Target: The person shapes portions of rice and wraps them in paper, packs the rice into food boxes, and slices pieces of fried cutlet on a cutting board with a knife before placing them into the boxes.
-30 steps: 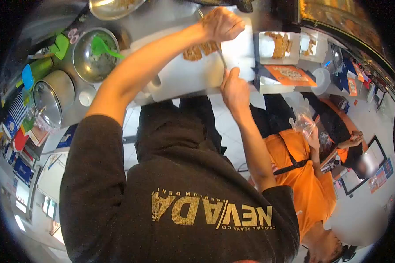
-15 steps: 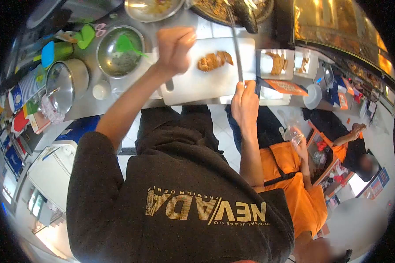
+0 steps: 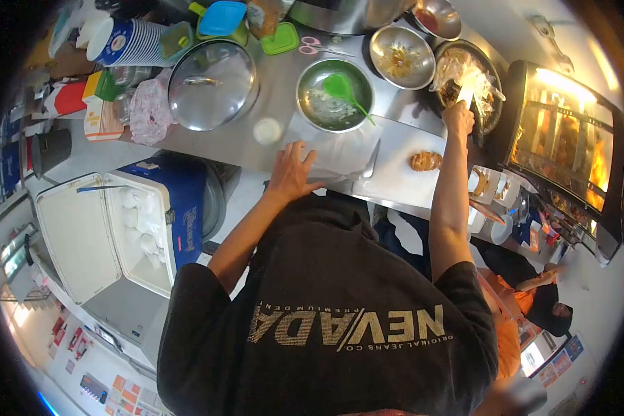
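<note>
WHILE THE LEFT HAND (image 3: 292, 172) IS SPREAD, THE RIGHT HAND (image 3: 459, 119) IS CLOSED AT THE PAN (image 3: 497, 114)

Though it appears upside down, the lettering (image 3: 350, 327) on the dark shirt (image 3: 367, 277) reads NEVADA, with ORIGINAL JEANS CO. and part of PREMIUM DENIM in smaller type. The steel counter (image 3: 277, 83) spans the upper view. On the blue side of the open cooler (image 3: 186, 208), pale print is too small to read, as is that on the stacked cups (image 3: 142, 41). The right hand is clenched over the pan's near rim; a bright strip (image 3: 467, 89) juts beyond it, and I cannot tell whether it is gripped. The left hand, released, is at the counter's front edge. Browned meat (image 3: 426, 161) lies on the white board (image 3: 392, 177).
</note>
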`<state>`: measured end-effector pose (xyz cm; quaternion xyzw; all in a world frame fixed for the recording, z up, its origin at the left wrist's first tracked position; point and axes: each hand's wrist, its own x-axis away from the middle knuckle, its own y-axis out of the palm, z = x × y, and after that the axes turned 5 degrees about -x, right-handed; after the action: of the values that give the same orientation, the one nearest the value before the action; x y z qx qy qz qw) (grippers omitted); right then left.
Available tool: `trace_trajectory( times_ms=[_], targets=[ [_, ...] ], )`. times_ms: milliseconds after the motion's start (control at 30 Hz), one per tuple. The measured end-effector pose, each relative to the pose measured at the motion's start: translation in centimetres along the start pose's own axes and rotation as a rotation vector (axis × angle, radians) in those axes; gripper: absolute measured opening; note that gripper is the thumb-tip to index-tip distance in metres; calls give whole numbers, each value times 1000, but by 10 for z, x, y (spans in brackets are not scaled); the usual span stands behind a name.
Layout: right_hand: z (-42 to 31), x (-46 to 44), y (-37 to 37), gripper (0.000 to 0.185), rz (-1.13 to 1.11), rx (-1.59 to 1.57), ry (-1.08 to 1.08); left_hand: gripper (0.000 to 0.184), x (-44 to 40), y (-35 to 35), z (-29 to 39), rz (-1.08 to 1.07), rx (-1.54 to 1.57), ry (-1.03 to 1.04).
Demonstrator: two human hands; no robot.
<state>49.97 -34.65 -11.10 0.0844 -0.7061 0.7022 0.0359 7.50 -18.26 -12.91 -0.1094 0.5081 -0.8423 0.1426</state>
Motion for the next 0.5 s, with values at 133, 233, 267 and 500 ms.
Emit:
trace_trajectory(
  times_ms=[133, 233, 267, 500],
  targets=[
    [-32, 86, -19, 23, 260, -99, -270, 50, 16, 14, -57, 240, 75, -37],
    [-39, 182, 28, 20, 56, -353, -576, 44, 0, 1, -69, 377, 86, -119],
    [-57, 212, 37, 25, -208, -380, -467, 45, -6, 12, -71, 297, 108, 10],
    [-96, 199, 154, 40, -335, -850, 30, 73, -19, 52, -60, -87, -36, 379]
  ],
)
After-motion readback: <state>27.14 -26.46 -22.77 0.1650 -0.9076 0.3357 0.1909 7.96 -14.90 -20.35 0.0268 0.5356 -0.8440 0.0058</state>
